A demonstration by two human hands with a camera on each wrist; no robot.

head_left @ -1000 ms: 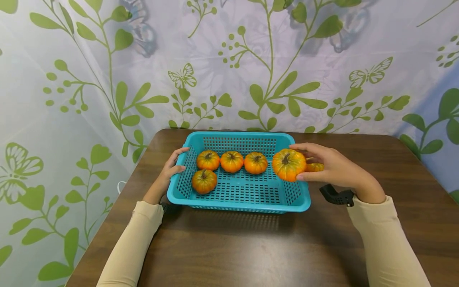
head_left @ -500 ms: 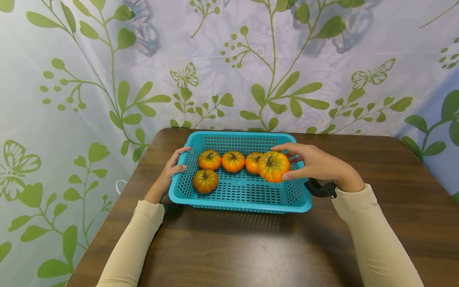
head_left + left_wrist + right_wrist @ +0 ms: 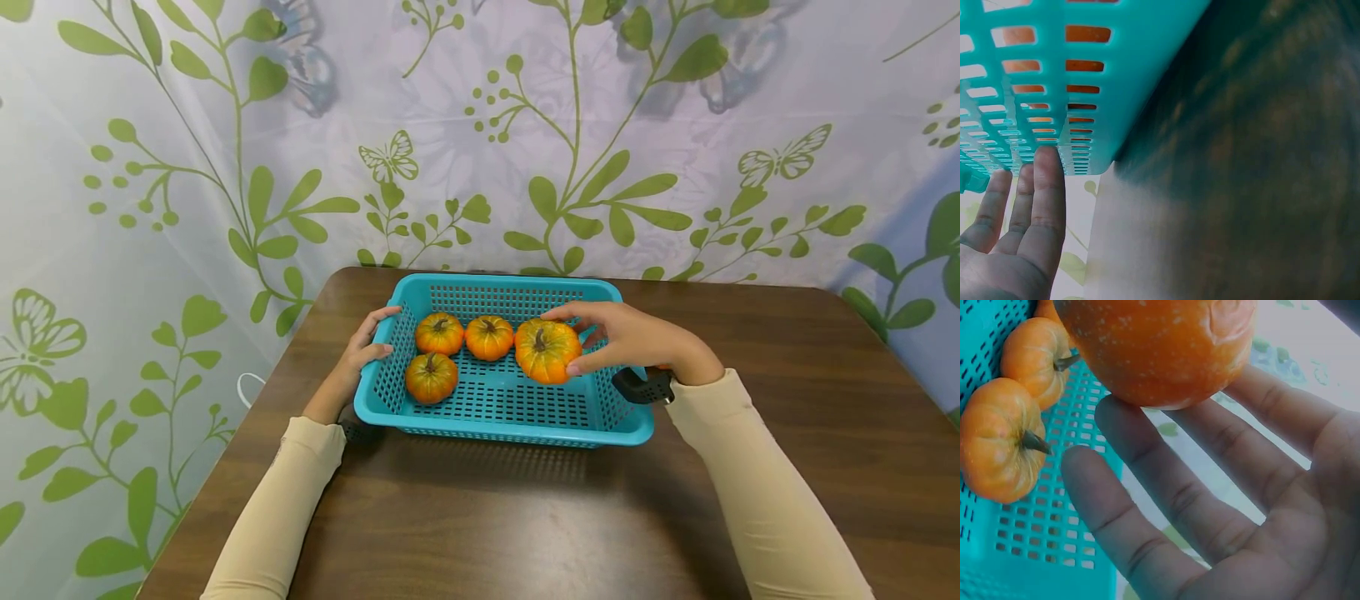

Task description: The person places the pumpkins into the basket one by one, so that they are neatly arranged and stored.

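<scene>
My right hand (image 3: 622, 337) holds an orange-green pumpkin (image 3: 547, 351) with a brown stem over the turquoise basket (image 3: 510, 433). In the right wrist view, fingertips press against the underside of that pumpkin (image 3: 1160, 353). Inside the basket, two pumpkins, one at the left (image 3: 439, 334) and another beside it (image 3: 489, 338), sit along the back, and one more pumpkin (image 3: 431, 378) lies in front at the left. The held one hides the right part of the back row. My left hand (image 3: 357, 358) grips the basket's left rim; its fingers (image 3: 1047, 194) touch the outer wall.
The basket stands on a brown wooden table (image 3: 465, 517), near its back edge. Behind the right wrist shows a sliver of orange (image 3: 662, 367), mostly hidden. A leaf-patterned curtain (image 3: 465, 150) hangs behind the table, and a white cable (image 3: 243, 390) is at the left.
My right hand has carried the pumpkin leftward, from over the basket's right end to the back row, covering the pumpkin there. The left hand stays on the rim.
</scene>
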